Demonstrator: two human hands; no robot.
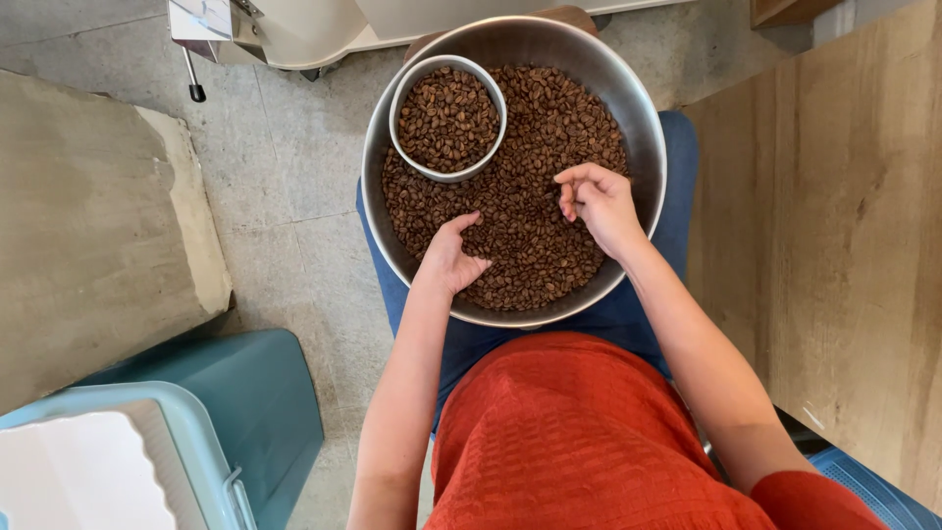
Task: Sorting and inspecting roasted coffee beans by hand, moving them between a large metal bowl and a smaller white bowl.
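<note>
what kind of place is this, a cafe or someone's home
Probably a small coffee roastery or cafe back room, though I can't be sure. A wide steel bowl of roasted coffee beans rests on the person's lap, a smaller bean-filled cup inside it, over a bare concrete floor beside a white machine.

Seated with a wide metal bowl (643, 118) on the lap, filled with coffee beans (535, 231); inside it, at the far left against the rim, a small round cup (401, 93) holding more beans; left hand (449, 257) lying on the beans at the near left; right hand (599, 201) above the beans at the right, fingers curled; behind the bowl, a machine base (285, 34) on the floor; to the left, a slab (88, 226); nearer and lower left, a plastic bin (196, 432); to the right, a wooden panel (834, 226)
</note>
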